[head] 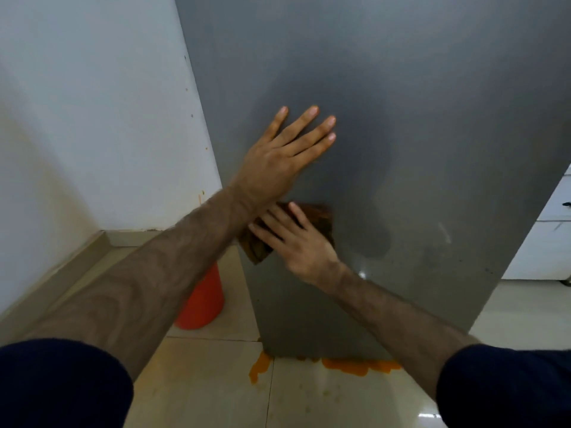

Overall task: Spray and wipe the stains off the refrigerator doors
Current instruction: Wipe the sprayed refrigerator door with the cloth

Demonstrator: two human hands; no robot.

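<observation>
A grey refrigerator door (417, 134) fills the middle and right of the head view. My left hand (278, 156) lies flat on the door with its fingers spread and nothing in it. Just below, my right hand (296, 239) presses a brown cloth (321, 219) flat against the door near its left edge. The cloth shows above and below my fingers. A darker wet patch (375, 208) spreads on the door to the right of the cloth. No spray bottle is in view.
A white wall (92, 118) stands close on the left. An orange bucket (204, 301) sits on the tiled floor beside the fridge. Orange spill (355, 366) lies on the floor along the fridge base. White cabinets (543, 236) are at the right.
</observation>
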